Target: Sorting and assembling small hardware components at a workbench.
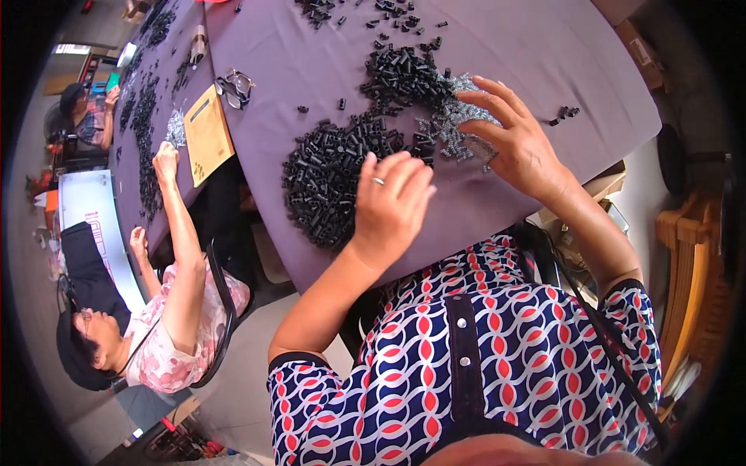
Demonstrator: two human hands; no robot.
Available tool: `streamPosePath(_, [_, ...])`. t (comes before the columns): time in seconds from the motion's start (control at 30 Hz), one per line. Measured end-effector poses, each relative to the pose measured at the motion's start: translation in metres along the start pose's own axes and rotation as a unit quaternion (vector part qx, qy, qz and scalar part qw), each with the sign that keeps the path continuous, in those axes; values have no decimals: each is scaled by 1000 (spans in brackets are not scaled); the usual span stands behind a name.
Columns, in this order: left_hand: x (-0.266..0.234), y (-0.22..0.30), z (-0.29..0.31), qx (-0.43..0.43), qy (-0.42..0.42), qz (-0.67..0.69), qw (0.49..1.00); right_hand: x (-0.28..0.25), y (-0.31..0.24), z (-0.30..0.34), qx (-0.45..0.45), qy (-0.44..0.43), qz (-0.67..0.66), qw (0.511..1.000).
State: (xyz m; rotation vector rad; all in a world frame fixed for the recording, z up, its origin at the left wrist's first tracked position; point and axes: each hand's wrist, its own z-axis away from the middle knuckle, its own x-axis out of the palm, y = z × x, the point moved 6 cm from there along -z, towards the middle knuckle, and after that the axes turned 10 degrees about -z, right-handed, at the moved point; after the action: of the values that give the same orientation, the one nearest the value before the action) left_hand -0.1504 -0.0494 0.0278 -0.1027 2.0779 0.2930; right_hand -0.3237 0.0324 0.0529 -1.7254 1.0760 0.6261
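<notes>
My left hand (392,203), a ring on one finger, is held over the right side of a large heap of small black plastic parts (322,175). Its fingers are curled together, and whatever they may hold is hidden. My right hand (519,144) reaches over a pile of small silvery metal pieces (458,124), which look like screws. Its fingers are bent but spread apart, with nothing visible between them. Beyond, a second heap of black parts (400,76) touches the silvery pile. All lie on a purple-grey cloth-covered table (268,78).
A few black parts (566,115) lie apart at the right. Eyeglasses (235,87) and a yellow-brown envelope (208,136) lie leftward. A seated co-worker (171,311) reaches to another silvery pile (176,128); another person (92,116) sits farther off. Wooden furniture (684,264) stands right.
</notes>
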Motion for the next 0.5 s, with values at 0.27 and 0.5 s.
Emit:
streamPosePath(0.27, [2, -53, -58, -54, -44, -22, 997, -12, 19, 38, 70, 30, -19, 997])
streamPosePath(0.5, [21, -49, -66, -8, -175, -71, 982, -22, 29, 62, 103, 32, -10, 994])
